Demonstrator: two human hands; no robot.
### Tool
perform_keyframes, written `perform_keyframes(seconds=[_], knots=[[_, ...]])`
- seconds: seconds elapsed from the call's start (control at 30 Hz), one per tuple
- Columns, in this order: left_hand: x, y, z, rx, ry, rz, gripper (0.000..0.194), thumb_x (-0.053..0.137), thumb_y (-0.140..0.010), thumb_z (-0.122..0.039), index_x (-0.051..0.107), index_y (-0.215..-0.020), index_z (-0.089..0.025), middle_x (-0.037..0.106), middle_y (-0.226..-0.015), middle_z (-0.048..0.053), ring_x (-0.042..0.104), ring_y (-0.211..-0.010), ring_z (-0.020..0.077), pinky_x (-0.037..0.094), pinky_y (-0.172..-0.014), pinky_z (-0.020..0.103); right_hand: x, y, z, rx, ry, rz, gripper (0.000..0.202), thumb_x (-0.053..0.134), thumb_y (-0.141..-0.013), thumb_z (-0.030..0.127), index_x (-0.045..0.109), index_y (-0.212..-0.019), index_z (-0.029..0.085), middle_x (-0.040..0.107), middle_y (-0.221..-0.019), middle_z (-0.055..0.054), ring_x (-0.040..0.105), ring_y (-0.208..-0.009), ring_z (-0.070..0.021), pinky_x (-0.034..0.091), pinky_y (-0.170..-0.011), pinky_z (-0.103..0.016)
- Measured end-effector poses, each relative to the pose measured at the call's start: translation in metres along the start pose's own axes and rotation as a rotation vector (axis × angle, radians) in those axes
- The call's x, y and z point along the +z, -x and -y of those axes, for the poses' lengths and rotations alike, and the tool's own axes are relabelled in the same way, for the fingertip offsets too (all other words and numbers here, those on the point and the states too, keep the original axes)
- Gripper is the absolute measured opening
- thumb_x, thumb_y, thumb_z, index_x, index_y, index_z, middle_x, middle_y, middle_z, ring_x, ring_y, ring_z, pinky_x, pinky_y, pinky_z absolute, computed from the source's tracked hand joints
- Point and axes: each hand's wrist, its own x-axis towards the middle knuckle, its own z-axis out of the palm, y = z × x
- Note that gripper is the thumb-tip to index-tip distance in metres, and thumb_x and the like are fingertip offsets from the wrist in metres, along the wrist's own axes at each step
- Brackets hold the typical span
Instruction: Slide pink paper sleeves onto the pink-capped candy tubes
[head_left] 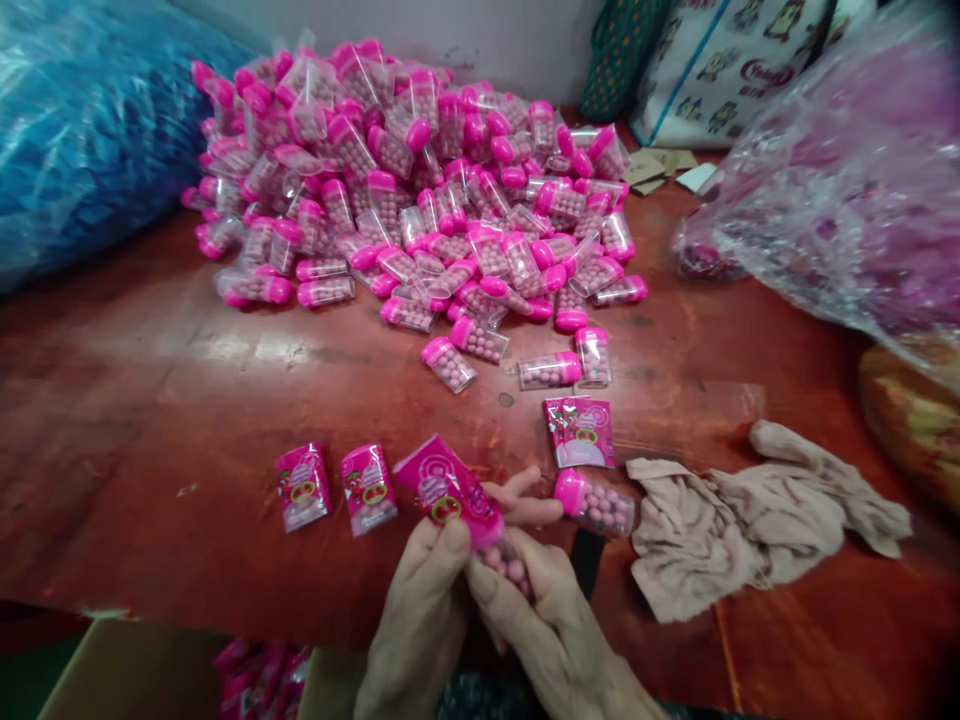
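Sleeved packs (302,487) lie side by side at left, perhaps kept apart from the bare tubs. The left hand (420,590) pinches a printed pink sleeve (431,475) under its thumb, while the right hand (551,600) closes round a clear candy tub (516,570), probably to steady it; the sleeve seems to cover its upper end. Flat sleeves (591,435) and a pink-capped tub (604,505) lie just beyond, presumably for easy reach. Around these, again from the left: a blue-filled bag (82,140), a cardboard box (142,665), a tub heap (390,200) blocking the table's (172,400) far side, a crumpled beige cloth (697,535) crowding the right, and a clear plastic bag (832,200).
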Motion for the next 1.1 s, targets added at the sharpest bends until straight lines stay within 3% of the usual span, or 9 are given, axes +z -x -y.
perform_keyframes(seconds=[0.07,0.13,0.27,0.37,0.57,0.77,0.97,1.1], knots=[[0.001,-0.002,0.0,0.04,0.015,-0.059,0.031,0.053,-0.081,-0.041,0.063,-0.096,-0.015,0.071,-0.093,0.014,0.064,-0.089,0.0257,0.048,-0.08,0.039,-0.001,-0.007,0.002,-0.076,0.045,0.067,0.023,0.042,-0.091,0.036,0.057,-0.087,0.018,0.052,-0.059,0.003,0.051,-0.05,-0.0104,0.041,-0.048,-0.019],[0.003,-0.004,0.002,0.1,-0.037,-0.178,0.031,0.056,-0.08,-0.037,0.06,-0.102,-0.016,0.07,-0.097,0.013,0.063,-0.093,0.0242,0.048,-0.082,0.037,-0.002,-0.013,0.001,-0.151,0.135,0.037,0.019,0.04,-0.091,0.028,0.055,-0.09,0.017,0.058,-0.064,0.001,0.057,-0.053,-0.012,0.044,-0.05,-0.02],[-0.001,-0.006,0.009,0.312,-0.232,-0.383,0.035,0.069,-0.07,-0.023,0.059,-0.103,-0.018,0.068,-0.101,0.008,0.063,-0.091,0.0188,0.049,-0.079,0.028,-0.003,-0.016,-0.011,-0.359,0.406,-0.236,0.026,0.041,-0.089,0.02,0.053,-0.11,0.011,0.068,-0.082,-0.01,0.066,-0.07,-0.0196,0.053,-0.061,-0.027],[-0.008,-0.008,0.014,0.438,-0.309,-0.467,0.028,0.072,-0.065,-0.015,0.063,-0.091,-0.019,0.07,-0.083,0.0,0.065,-0.076,0.0129,0.051,-0.071,0.021,-0.004,-0.016,-0.02,-0.48,0.552,-0.363,0.033,0.044,-0.087,0.017,0.051,-0.118,0.007,0.067,-0.078,-0.011,0.065,-0.067,-0.0197,0.054,-0.06,-0.029],[-0.007,-0.008,0.013,0.597,-0.425,-0.445,0.015,0.071,-0.065,-0.012,0.07,-0.078,-0.02,0.068,-0.073,-0.003,0.063,-0.067,0.012,0.052,-0.062,0.019,-0.011,-0.018,-0.021,-0.533,0.688,-0.383,0.038,0.039,-0.087,0.01,0.048,-0.124,0.003,0.057,-0.064,-0.006,0.056,-0.055,-0.015,0.046,-0.049,-0.025],[-0.007,-0.004,0.01,0.772,-0.876,-0.459,0.022,0.065,-0.07,-0.006,0.07,-0.083,-0.024,0.068,-0.076,-0.002,0.062,-0.069,0.0147,0.051,-0.068,0.026,-0.011,-0.019,-0.021,-0.538,0.79,-0.391,0.037,0.038,-0.09,0.016,0.049,-0.124,0.005,0.056,-0.065,-0.005,0.054,-0.055,-0.015,0.043,-0.048,-0.025],[-0.018,-0.007,0.009,0.685,-1.072,-0.382,0.017,0.059,-0.077,-0.011,0.068,-0.087,-0.021,0.067,-0.08,0.0,0.061,-0.069,0.0145,0.049,-0.067,0.026,-0.008,-0.018,-0.021,-0.579,0.771,-0.314,0.043,0.035,-0.093,0.017,0.035,-0.135,0.007,0.053,-0.067,-0.005,0.054,-0.057,-0.0171,0.045,-0.051,-0.027],[-0.02,-0.009,0.004,0.774,-1.136,-0.36,0.016,0.06,-0.076,-0.01,0.067,-0.087,-0.02,0.067,-0.077,-0.001,0.061,-0.066,0.0128,0.049,-0.063,0.022,-0.009,-0.02,-0.021,-0.598,0.761,-0.298,0.046,0.03,-0.094,0.016,0.026,-0.14,0.01,0.053,-0.07,-0.005,0.054,-0.06,-0.0176,0.048,-0.053,-0.028]])
